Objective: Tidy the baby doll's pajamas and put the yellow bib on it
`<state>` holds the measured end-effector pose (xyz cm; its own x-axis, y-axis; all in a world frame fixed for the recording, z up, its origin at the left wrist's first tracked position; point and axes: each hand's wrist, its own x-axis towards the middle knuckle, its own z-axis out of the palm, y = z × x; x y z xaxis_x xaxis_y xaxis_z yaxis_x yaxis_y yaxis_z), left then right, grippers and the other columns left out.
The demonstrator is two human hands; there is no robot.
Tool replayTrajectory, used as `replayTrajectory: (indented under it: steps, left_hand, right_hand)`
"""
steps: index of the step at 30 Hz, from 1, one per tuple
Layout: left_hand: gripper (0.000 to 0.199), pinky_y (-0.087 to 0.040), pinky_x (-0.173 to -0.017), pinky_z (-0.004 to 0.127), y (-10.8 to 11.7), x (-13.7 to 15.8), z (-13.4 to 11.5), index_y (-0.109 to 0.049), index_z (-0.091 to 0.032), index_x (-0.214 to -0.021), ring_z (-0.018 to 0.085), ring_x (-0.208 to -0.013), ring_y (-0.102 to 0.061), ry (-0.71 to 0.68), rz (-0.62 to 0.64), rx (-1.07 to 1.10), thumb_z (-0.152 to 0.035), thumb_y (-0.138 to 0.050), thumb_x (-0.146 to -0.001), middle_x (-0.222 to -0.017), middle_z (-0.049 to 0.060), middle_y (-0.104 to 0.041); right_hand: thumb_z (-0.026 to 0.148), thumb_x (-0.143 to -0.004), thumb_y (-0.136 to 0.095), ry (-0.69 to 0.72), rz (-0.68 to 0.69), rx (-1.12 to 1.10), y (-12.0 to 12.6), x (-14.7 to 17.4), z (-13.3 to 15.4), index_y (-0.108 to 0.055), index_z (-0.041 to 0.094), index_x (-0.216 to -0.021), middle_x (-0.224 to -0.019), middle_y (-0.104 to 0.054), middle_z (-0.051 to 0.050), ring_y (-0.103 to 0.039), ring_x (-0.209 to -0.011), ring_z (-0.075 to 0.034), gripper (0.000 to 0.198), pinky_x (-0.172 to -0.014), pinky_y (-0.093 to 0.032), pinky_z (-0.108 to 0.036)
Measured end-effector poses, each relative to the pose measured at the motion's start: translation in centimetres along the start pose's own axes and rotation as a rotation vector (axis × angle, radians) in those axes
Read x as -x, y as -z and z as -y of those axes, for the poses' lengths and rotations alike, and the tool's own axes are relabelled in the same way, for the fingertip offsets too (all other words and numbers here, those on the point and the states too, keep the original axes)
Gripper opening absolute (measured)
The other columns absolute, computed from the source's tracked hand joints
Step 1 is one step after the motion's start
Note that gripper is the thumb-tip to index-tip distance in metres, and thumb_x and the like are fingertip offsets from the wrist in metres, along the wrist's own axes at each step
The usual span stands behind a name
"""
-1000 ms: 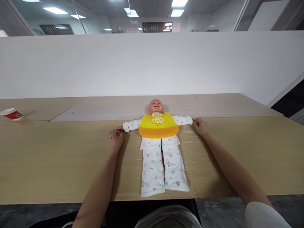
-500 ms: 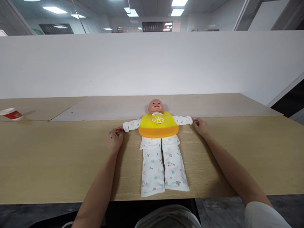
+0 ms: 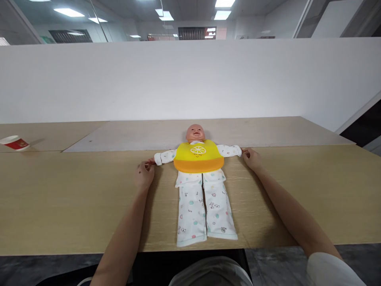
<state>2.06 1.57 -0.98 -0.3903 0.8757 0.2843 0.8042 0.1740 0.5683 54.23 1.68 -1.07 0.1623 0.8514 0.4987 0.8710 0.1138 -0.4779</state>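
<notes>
A baby doll (image 3: 195, 133) lies on its back on the table, head away from me and arms stretched out sideways. It wears white patterned pyjamas (image 3: 192, 212) and a yellow bib (image 3: 198, 151) with an orange lower pocket and a white citrus-slice print. My left hand (image 3: 145, 174) is closed on the doll's hand at the left sleeve's end. On the other side, my right hand (image 3: 251, 158) pinches the doll's hand just past the right cuff. The trouser legs lie straight towards me, and no feet show.
A red and white paper cup (image 3: 14, 143) lies tipped at the far left of the wooden table (image 3: 74, 198). Behind the table stands a white wall (image 3: 190, 79) with glass above it. The table's front edge is close to my body.
</notes>
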Motion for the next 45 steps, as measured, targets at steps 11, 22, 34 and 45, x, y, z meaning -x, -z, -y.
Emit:
replayTrajectory:
  steps: [11, 22, 34, 45]
  left_hand:
    - [0.026, -0.048, -0.081, 0.034, 0.4, 0.24, -0.53, -0.06, -0.017, -0.106, 0.022, -0.093, -0.062, 0.028, 0.009, 0.036, -0.02, -0.054, -0.082, -0.104, 0.009, -0.064]
    - [0.026, -0.048, -0.079, 0.037, 0.68, 0.51, -0.86, -0.059, -0.017, -0.108, 0.023, -0.093, -0.062, 0.046, 0.002, 0.044, -0.022, -0.055, -0.082, -0.109, 0.011, -0.063]
    - [0.027, -0.048, -0.079, 0.036, 0.29, 0.26, -0.37, -0.061, -0.017, -0.107, 0.022, -0.091, -0.062, 0.034, -0.006, 0.043, -0.022, -0.054, -0.081, -0.105, 0.01, -0.063]
    - [0.03, -0.049, -0.078, 0.035, 0.69, 0.41, -0.94, -0.057, -0.018, -0.113, 0.023, -0.09, -0.063, 0.063, -0.019, 0.031, -0.027, -0.054, -0.084, -0.106, 0.009, -0.065]
  right_hand:
    - [0.026, -0.079, -0.047, -0.022, 0.016, 0.006, 0.22, 0.08, 0.32, -0.062, 0.02, -0.09, -0.076, -0.069, -0.005, -0.061, -0.068, -0.019, 0.019, -0.063, -0.044, -0.028]
    - [0.027, -0.079, -0.048, -0.03, 0.009, 0.009, 0.21, -0.01, 0.3, -0.061, 0.02, -0.09, -0.075, -0.069, -0.005, -0.061, -0.069, -0.019, 0.019, -0.062, -0.043, -0.028]
    - [0.027, -0.08, -0.047, -0.014, 0.013, 0.004, 0.05, 0.02, 0.11, -0.059, 0.02, -0.092, -0.078, -0.07, -0.006, -0.063, -0.07, -0.02, 0.018, -0.063, -0.044, -0.029]
    - [0.025, -0.079, -0.049, -0.038, 0.043, 0.006, 0.41, 0.06, 0.55, -0.061, 0.02, -0.089, -0.078, -0.07, -0.006, -0.062, -0.07, -0.019, 0.016, -0.063, -0.043, -0.027]
